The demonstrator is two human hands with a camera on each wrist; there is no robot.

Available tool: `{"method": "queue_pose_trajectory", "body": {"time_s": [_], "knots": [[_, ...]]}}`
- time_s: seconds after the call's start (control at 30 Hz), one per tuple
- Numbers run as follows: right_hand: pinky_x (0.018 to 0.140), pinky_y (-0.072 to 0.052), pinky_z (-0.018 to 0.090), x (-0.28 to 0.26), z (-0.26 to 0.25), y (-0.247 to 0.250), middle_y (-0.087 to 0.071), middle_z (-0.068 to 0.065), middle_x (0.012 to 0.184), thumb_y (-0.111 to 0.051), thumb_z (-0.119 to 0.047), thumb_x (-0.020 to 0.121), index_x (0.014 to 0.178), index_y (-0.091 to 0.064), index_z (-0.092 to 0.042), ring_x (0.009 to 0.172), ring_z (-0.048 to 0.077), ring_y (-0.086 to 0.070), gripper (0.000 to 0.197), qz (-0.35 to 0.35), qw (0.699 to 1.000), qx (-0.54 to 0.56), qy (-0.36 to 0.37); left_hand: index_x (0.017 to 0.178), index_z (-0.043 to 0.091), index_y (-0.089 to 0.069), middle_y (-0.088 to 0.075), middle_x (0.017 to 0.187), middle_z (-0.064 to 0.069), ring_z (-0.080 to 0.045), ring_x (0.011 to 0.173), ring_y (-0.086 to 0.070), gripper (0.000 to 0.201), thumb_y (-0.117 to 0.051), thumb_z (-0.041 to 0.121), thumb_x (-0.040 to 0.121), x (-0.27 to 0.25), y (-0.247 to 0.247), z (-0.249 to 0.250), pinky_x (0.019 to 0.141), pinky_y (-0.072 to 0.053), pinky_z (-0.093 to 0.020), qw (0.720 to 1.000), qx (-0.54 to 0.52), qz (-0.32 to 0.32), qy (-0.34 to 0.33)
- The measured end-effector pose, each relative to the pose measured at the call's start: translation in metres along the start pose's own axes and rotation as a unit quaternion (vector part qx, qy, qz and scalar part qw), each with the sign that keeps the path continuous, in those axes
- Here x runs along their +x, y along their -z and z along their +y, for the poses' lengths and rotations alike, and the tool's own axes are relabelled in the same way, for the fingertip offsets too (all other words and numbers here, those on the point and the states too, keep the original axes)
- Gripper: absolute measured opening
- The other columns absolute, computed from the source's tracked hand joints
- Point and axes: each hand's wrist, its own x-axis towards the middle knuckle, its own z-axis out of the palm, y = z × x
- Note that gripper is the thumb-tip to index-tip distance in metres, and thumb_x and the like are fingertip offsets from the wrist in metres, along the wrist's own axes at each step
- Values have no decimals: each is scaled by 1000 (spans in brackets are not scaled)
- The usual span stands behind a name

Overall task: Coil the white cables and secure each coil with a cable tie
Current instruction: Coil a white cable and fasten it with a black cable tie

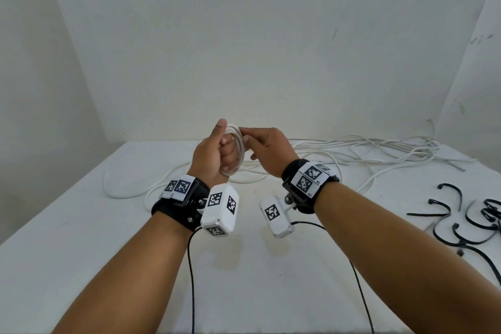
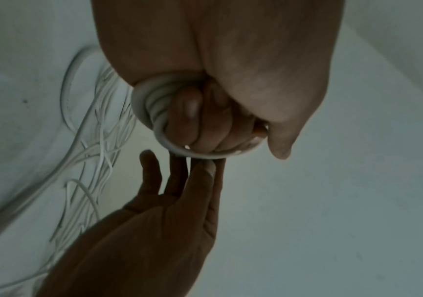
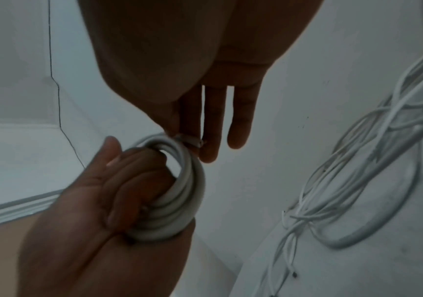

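Note:
A small coil of white cable (image 1: 239, 153) is held above the table. My left hand (image 1: 223, 149) grips it, fingers curled through the loops and thumb pointing up. In the left wrist view the coil (image 2: 151, 104) wraps around those curled fingers. My right hand (image 1: 245, 136) pinches the cable's free end at the top of the coil; the right wrist view shows that end (image 3: 192, 141) between thumb and forefinger, with the other fingers straight, and the coil (image 3: 190, 193) just below. Black cable ties (image 1: 474, 221) lie loose on the table at the right.
A tangle of loose white cables (image 1: 366, 150) spreads over the back right of the white table (image 1: 81, 238), and one loop (image 1: 119, 192) reaches left. In the right wrist view the tangle (image 3: 357, 164) lies to the right. White walls stand behind and on both sides.

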Motion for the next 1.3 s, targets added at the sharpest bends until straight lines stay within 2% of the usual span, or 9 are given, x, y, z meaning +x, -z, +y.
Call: {"method": "queue_pose_trajectory", "body": {"time_s": [0.1,0.3,0.4,0.53,0.67,0.83,1.03,1.2,1.3], "knots": [[74,-60,33,-5,-5,-6,-75,5,104,-55,-19,99,128,-65,-23,94,22,-69,31,-18,998,53,-19,55,19,-35,-20,39,6,-8,30,-18,52,-42,43,101,3,-3,-2,37,-13,-17,999,-27,18,-23],[83,-59,40,-8,3,-2,-75,10,100,-60,-12,96,117,-71,-7,90,18,-71,24,-8,987,142,-72,54,19,-35,-24,41,4,-11,34,-30,55,-34,46,102,0,-4,-11,38,-28,-20,1000,-22,-3,4],[81,-57,29,-9,5,5,-76,-1,88,-64,-16,93,108,-76,-14,82,10,-70,19,24,997,62,-50,62,14,-38,-38,46,0,-17,49,-50,53,-30,45,104,-2,3,-12,61,-49,-29,997,67,16,14],[64,-47,21,-9,0,16,-73,3,74,-64,-18,93,104,-78,-21,64,8,-58,18,9,999,-48,-21,80,8,-57,-56,56,-1,-18,62,-59,46,-29,33,107,-3,11,-15,79,-46,-35,983,180,40,3],[59,-40,22,-8,-4,20,-68,10,69,-61,-18,95,104,-76,-14,60,16,-49,19,-21,988,-152,20,91,3,-64,-53,66,-8,-22,51,-51,30,-39,18,97,1,3,-14,66,-50,-38,992,79,75,62],[60,-39,25,-12,-9,15,-66,9,66,-56,-17,97,105,-73,-8,59,21,-48,21,-22,975,-211,72,73,12,-54,-33,48,2,-14,41,-27,24,-50,22,94,4,-18,-14,43,-31,-23,977,73,195,50],[73,-42,33,-21,-6,13,-66,6,90,-49,-22,98,113,-63,-11,81,22,-57,23,-31,959,-277,54,60,15,-41,-28,49,1,-15,40,-23,28,-51,12,86,8,-33,-27,40,-21,-20,963,24,265,34],[69,-47,38,-26,-3,28,-65,12,89,-47,-27,100,101,-61,-7,77,29,-57,24,-26,941,-336,-25,61,16,-39,-25,47,2,-13,37,-21,33,-52,16,91,11,-48,-43,38,-21,-19,976,2,212,43],[68,-46,37,-32,2,47,-63,16,89,-48,-24,100,94,-61,-5,78,33,-58,23,-18,930,-362,-56,69,11,-51,-30,43,2,-13,37,-28,30,-48,18,98,16,-51,-51,41,-37,-22,989,6,111,100]]}}
